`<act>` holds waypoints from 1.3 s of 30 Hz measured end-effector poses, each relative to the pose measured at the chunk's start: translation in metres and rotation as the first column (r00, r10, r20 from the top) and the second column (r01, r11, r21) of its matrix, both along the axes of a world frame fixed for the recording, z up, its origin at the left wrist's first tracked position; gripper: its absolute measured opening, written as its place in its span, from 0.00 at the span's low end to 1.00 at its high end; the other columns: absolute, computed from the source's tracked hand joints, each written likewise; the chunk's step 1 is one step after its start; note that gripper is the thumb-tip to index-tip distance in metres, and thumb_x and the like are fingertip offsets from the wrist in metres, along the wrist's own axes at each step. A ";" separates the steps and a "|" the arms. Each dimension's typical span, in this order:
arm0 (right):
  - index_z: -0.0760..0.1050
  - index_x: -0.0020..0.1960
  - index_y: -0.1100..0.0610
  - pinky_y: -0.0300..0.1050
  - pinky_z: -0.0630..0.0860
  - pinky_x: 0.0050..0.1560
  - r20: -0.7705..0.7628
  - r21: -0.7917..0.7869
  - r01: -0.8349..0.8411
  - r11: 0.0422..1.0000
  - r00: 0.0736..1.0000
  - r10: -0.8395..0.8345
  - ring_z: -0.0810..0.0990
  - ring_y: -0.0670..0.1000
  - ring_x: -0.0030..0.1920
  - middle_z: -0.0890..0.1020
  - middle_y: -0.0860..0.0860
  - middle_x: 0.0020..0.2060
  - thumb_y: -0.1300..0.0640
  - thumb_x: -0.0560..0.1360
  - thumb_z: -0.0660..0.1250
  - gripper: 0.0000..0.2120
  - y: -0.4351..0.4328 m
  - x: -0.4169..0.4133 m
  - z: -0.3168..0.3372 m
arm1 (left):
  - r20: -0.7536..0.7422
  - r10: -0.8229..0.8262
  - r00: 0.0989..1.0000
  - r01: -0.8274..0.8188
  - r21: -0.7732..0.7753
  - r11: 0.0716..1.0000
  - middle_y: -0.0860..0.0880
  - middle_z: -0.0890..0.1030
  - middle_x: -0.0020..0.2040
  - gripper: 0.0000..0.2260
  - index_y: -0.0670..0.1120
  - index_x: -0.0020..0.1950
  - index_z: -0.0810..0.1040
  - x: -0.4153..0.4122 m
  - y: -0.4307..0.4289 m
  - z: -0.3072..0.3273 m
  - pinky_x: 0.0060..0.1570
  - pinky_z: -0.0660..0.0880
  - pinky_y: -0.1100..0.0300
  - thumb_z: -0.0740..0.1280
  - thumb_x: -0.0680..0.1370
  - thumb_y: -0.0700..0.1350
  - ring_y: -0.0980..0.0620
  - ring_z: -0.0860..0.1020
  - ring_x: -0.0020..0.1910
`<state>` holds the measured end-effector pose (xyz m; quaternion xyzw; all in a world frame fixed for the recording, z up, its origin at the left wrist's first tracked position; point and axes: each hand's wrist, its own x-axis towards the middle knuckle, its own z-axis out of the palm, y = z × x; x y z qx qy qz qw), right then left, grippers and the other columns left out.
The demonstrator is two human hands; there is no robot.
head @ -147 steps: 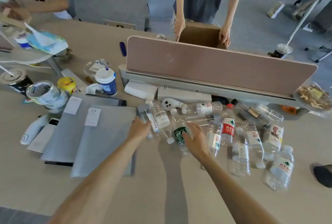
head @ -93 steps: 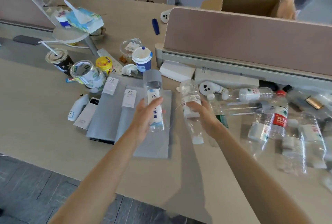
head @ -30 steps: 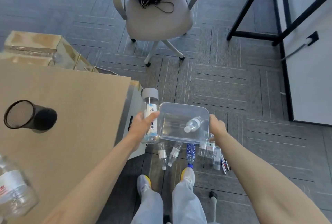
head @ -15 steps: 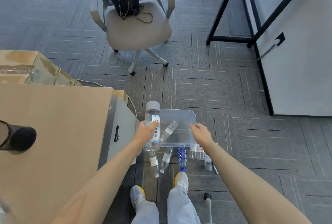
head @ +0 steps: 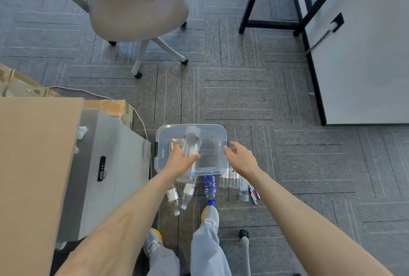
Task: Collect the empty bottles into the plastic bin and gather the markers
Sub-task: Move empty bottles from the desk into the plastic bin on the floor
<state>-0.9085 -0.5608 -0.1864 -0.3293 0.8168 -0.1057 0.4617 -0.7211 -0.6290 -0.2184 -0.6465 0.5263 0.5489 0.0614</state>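
A clear plastic bin (head: 212,130) stands on the carpet in front of my feet. My left hand (head: 181,161) grips a clear bottle with a grey cap (head: 190,145) and holds it over the bin. My right hand (head: 240,157) hovers open at the bin's right edge and holds nothing. Several empty bottles lie on the floor at the bin's near side, among them a blue-labelled bottle (head: 209,187) and a white-labelled bottle (head: 188,191). A few markers (head: 253,193) lie to their right. I cannot tell what lies inside the bin under the held bottle.
A grey cabinet with a lock (head: 104,169) and the tan desk top (head: 33,165) stand on the left. A swivel chair with a black bag (head: 137,5) is beyond the bin. A black table leg frame (head: 276,23) and a white panel (head: 363,58) are at the right.
My left hand has carried the grey-capped bottle from beside the bin to over it. My right hand, empty since letting its bottle drop into the bin, stays open at the right rim.
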 end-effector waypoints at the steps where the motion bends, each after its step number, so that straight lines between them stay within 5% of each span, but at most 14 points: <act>1: 0.62 0.76 0.54 0.49 0.65 0.69 0.001 -0.002 0.002 1.000 1.000 -0.001 0.69 0.55 0.72 0.70 0.53 0.73 0.45 0.81 0.57 0.26 -0.001 -0.005 -0.007 | 0.004 -0.018 1.000 0.018 -0.003 1.000 0.42 0.70 0.70 0.38 0.43 0.75 0.58 -0.007 0.000 -0.011 0.64 0.72 0.43 0.71 0.73 0.58 0.41 0.72 0.66; 7: 0.64 0.75 0.53 0.50 0.66 0.68 0.042 -0.004 0.045 0.999 0.998 -0.045 0.70 0.55 0.71 0.71 0.54 0.71 0.47 0.79 0.61 0.26 -0.006 -0.023 -0.030 | -0.030 -0.060 0.998 0.058 -0.082 0.995 0.44 0.67 0.74 0.38 0.46 0.76 0.60 -0.050 -0.005 -0.041 0.67 0.69 0.41 0.67 0.74 0.63 0.42 0.68 0.71; 11: 0.65 0.75 0.54 0.50 0.67 0.67 0.028 0.024 0.054 0.998 0.998 -0.055 0.70 0.55 0.70 0.72 0.55 0.71 0.46 0.78 0.61 0.27 -0.006 -0.034 -0.030 | 0.163 -0.140 0.977 0.152 -0.069 0.986 0.40 0.60 0.78 0.36 0.43 0.80 0.53 -0.055 -0.006 -0.041 0.71 0.63 0.39 0.57 0.80 0.63 0.39 0.62 0.75; 16: 0.66 0.74 0.55 0.48 0.68 0.64 0.062 0.030 0.051 0.998 0.997 -0.052 0.72 0.55 0.69 0.73 0.54 0.70 0.46 0.79 0.60 0.26 -0.006 -0.034 -0.010 | 0.222 -0.281 0.934 0.309 -0.105 0.945 0.42 0.62 0.78 0.29 0.46 0.80 0.56 -0.038 -0.010 -0.008 0.70 0.65 0.44 0.49 0.83 0.60 0.41 0.65 0.74; 23: 0.64 0.76 0.55 0.50 0.66 0.69 0.069 0.004 -0.046 0.999 0.997 0.046 0.69 0.55 0.71 0.70 0.54 0.73 0.46 0.80 0.60 0.27 -0.006 -0.010 0.040 | 0.348 -0.341 0.873 0.414 -0.159 0.897 0.46 0.60 0.78 0.28 0.46 0.79 0.56 -0.004 -0.012 0.062 0.68 0.64 0.46 0.50 0.82 0.58 0.45 0.62 0.75; 27: 0.65 0.75 0.54 0.51 0.66 0.69 0.075 -0.014 -0.050 0.999 0.996 0.051 0.70 0.56 0.70 0.71 0.54 0.72 0.45 0.80 0.58 0.26 -0.005 0.008 0.077 | 0.364 -0.286 0.887 0.370 -0.186 0.910 0.44 0.69 0.73 0.24 0.46 0.73 0.66 0.022 -0.001 0.111 0.65 0.69 0.45 0.49 0.82 0.58 0.43 0.69 0.69; 32: 0.65 0.75 0.55 0.50 0.65 0.70 0.080 -0.126 -0.181 0.975 0.978 0.191 0.69 0.56 0.71 0.70 0.54 0.72 0.47 0.81 0.58 0.25 -0.018 0.049 0.141 | 0.354 -0.155 0.922 0.248 -0.235 0.940 0.44 0.69 0.73 0.27 0.45 0.72 0.67 0.065 0.020 0.179 0.67 0.65 0.46 0.46 0.82 0.60 0.43 0.68 0.70; 39: 0.65 0.75 0.56 0.50 0.68 0.67 -0.027 -0.325 -0.542 0.775 0.825 0.565 0.72 0.55 0.68 0.73 0.54 0.70 0.48 0.81 0.58 0.25 -0.035 0.163 0.218 | 0.365 0.154 0.918 0.009 -0.407 0.913 0.44 0.68 0.74 0.24 0.45 0.74 0.66 0.179 0.069 0.264 0.69 0.64 0.49 0.49 0.83 0.57 0.43 0.67 0.71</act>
